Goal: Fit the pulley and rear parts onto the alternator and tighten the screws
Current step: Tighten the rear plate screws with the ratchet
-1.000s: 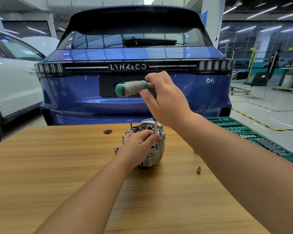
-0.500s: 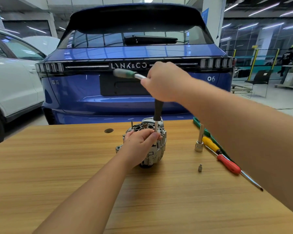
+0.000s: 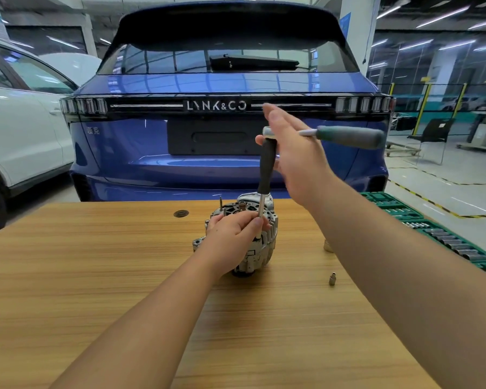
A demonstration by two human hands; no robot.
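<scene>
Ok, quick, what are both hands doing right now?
Left hand: pinches the tool's steel shaft, resting on the alternator.
Right hand: fingers straight, open against the T-handle wrench.

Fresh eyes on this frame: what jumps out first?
The blue car fills the background right behind the table. At table centre stands the alternator; the left hand pinches the shaft of a T-handle driver standing on it, while the right hand, fingers straight, is at the crossbar on top. A green socket tray lies at the right edge.
</scene>
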